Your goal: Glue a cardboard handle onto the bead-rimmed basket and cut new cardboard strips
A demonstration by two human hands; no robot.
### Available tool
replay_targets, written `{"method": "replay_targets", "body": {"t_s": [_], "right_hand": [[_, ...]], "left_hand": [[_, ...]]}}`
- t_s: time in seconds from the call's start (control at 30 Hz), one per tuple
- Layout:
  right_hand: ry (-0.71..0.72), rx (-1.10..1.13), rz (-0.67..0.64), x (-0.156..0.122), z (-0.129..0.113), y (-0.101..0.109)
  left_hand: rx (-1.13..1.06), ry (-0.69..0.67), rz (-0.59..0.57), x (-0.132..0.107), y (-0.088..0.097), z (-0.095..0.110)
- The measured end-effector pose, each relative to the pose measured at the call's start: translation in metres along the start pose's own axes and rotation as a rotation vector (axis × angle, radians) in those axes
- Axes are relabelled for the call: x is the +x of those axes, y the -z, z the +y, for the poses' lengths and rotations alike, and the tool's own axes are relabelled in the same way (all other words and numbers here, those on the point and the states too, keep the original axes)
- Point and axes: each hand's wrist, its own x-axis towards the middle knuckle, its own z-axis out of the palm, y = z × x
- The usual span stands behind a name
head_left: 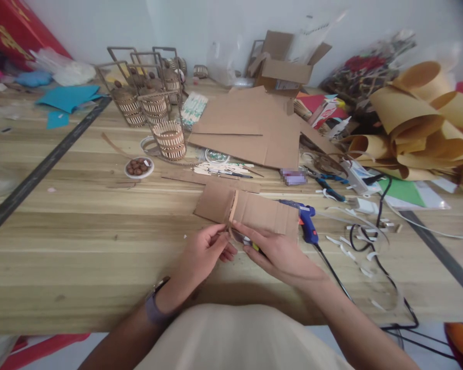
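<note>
While my left grip [203,253] pinches a narrow tan cardboard strip [234,204] on the brown cardboard sheet [272,211], my right grip [278,253] clasps a half-hidden yellow tool [255,246]; strip's across, can't tell if it's fixed, so I'd guess mid-job.

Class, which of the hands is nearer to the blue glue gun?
Right. The right hand is left of the glue gun; the left hand is farther left, at the cardboard strip.
</note>
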Motion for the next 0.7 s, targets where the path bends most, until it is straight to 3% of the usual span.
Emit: {"method": "replay_targets", "body": {"t_s": [0.7], "right_hand": [[0.021, -0.046, -0.066, -0.0005, 0.0029, 0.0076]], "left_hand": [[0.14, -0.044, -0.156, -0.0069, 0.0041, 0.0077]]}}
